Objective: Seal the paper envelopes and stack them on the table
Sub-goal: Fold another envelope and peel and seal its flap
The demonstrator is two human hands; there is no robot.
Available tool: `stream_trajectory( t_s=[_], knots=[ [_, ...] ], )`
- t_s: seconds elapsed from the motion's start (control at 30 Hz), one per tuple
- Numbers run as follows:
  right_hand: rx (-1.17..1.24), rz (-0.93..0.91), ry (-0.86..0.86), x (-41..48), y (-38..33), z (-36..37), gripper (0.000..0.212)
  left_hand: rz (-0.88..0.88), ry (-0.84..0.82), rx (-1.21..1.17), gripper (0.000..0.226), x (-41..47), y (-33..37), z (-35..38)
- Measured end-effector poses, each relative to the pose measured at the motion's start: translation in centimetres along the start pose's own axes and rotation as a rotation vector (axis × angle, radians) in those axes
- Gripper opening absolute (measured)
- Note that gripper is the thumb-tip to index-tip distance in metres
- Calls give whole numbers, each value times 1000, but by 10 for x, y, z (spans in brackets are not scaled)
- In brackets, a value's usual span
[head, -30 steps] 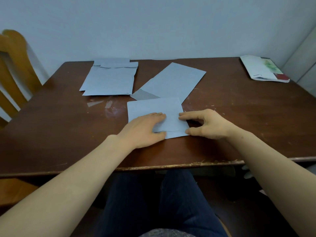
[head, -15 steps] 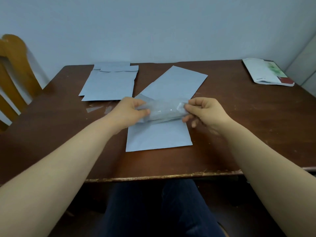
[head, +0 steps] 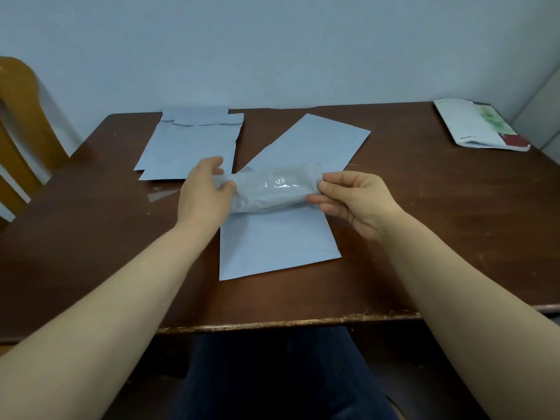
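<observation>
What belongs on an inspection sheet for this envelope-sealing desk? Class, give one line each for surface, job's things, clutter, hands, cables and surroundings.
Surface: dark wooden table, worn along the front edge.
Job's things: near envelope lies flat with its flap lifted; angled envelope behind it; envelope pile far left.
Clutter: clear strips left of centre; booklet in the far right corner.
Hands: left hand and right hand each pinch one end of the flap.
Cables: nothing seen.
Surroundings: wooden chair at left; plain wall behind.
</observation>
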State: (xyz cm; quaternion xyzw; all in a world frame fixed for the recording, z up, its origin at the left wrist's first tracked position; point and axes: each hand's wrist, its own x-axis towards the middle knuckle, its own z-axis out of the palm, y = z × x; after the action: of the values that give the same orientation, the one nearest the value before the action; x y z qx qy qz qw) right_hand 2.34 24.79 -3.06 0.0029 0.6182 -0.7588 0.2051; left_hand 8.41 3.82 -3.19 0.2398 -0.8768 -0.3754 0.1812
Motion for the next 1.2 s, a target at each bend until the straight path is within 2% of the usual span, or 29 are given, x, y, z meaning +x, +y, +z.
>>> stream_trajectory(
  t_s=[0.1, 0.17, 0.23, 0.33, 0.47, 0.63, 0.8, 0.93, 1.2],
  knots=[
    [22, 1, 10, 2, -1, 3, 10, 341, 194, 165, 42, -16, 16, 11],
    [21, -4, 2, 2, -2, 4, 12, 547, 97, 113, 30, -23, 27, 21],
    [37, -2, -12, 1, -4, 5, 15, 599, -48, 89, 21, -26, 33, 32],
    [32, 20, 3, -2, -5, 3, 20, 543, -87, 73, 28, -28, 35, 45],
    [30, 11, 17, -2, -2, 1, 14, 485, -75, 38, 31, -31, 38, 49],
    [-27, -26, -1, 0, 1, 2, 13, 443, -97, -16, 27, -36, 48, 49],
    [-67, -29, -20, -2, 1, 2, 23, 440, -96, 12, 22, -36, 52, 51],
    [-86, -42, -28, -3, 2, 2, 25, 395, -76, -57, 19, -33, 52, 55],
    [-117, -150, 9, 0, 6, 7, 9, 232, -98, -164, 17, -25, 52, 61]
  ],
)
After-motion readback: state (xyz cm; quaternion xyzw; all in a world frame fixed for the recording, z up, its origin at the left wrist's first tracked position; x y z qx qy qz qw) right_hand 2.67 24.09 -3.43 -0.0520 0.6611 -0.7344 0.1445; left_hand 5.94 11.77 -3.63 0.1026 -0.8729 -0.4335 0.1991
